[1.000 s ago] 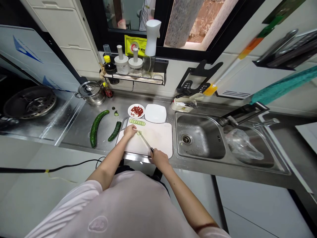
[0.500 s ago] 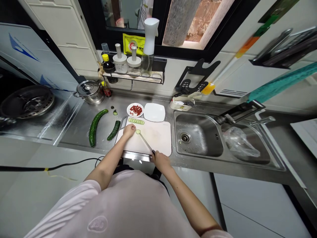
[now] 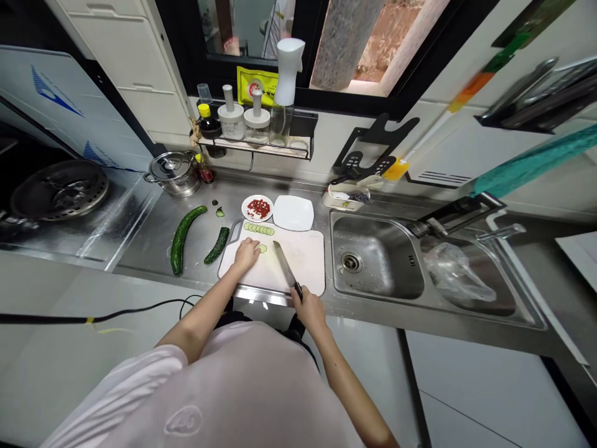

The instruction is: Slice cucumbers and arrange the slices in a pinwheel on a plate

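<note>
On the white cutting board (image 3: 305, 261), my left hand (image 3: 247, 253) is low with its fingers bent, the fingertips at a pale green cucumber slice (image 3: 262, 249). The fingers partly cover what they hold. My right hand (image 3: 310, 310) is closed around the black handle of a kitchen knife (image 3: 284, 264), its blade pointing away over the board, apart from the slice. A row of cucumber slices (image 3: 259, 229) lies along the board's far edge. Left of the board is a cut piece of cucumber (image 3: 217, 246), and farther left a whole cucumber (image 3: 184, 239).
Behind the board stand a plate of chopped red pieces (image 3: 258, 208) and a white square plate (image 3: 293, 213). A double sink (image 3: 379, 252) is to the right, with a plastic bag (image 3: 454, 270). A lidded pot (image 3: 173, 174) and a wok (image 3: 60, 190) are left.
The knife has moved right, away from the slice that was at its tip. My left hand has come forward and right onto that slice. The whole view has shifted slightly.
</note>
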`<state>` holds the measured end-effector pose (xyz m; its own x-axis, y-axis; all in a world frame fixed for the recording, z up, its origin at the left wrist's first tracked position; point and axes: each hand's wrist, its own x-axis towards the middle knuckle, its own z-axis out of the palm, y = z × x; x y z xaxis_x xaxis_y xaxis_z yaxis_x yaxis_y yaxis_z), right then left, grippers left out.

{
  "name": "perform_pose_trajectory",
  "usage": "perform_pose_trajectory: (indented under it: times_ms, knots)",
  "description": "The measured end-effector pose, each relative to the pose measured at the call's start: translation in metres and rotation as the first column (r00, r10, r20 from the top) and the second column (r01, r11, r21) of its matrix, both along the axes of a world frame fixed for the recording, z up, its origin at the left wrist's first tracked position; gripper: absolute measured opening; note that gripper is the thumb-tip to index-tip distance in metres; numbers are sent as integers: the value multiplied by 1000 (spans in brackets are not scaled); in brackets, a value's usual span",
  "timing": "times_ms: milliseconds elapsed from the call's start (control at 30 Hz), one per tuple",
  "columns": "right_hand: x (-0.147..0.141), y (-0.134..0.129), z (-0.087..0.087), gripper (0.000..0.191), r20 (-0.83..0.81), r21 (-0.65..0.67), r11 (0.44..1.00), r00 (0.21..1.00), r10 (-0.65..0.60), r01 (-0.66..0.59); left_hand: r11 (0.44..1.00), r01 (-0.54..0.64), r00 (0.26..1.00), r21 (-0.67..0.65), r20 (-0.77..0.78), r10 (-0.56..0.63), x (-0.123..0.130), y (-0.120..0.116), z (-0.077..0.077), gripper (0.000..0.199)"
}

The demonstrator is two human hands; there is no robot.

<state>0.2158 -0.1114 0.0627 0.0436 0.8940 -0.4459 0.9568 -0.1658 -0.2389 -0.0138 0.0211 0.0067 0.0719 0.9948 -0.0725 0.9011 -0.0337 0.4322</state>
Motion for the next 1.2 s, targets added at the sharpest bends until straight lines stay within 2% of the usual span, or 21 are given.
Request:
perform_pose_trajectory:
  times_ms: [167, 300, 433, 600, 700, 867, 1200]
  knots:
    - [4, 10, -7, 52, -36, 42, 992, 993, -115, 116, 1000, -16, 1000, -8, -10, 16, 7, 1, 2, 29]
    - [8, 16, -10, 51, -34, 43, 990, 990, -136, 137, 998, -52, 999, -26, 13, 53, 10, 5, 3, 23]
    - [12, 15, -15, 53, -31, 40, 990, 990, -136, 137, 992, -110, 988, -66, 105, 116, 9, 11, 0, 17]
    - [13, 12, -19, 55, -35, 29, 989, 989, -142, 143, 962, -190, 920, -199, 307, 245, 1, 23, -10, 9]
    - [13, 13, -17, 55, -34, 18, 990, 989, -142, 143, 935, -285, 870, -211, 352, 345, -10, 31, -13, 10]
    - [12, 15, -16, 55, -29, 14, 990, 990, -141, 141, 903, -406, 845, -141, 319, 429, -27, 41, -11, 14]
    - [13, 14, -17, 54, -31, 38, 990, 991, -133, 134, 888, -457, 875, -49, 155, 459, -31, 49, -13, 22]
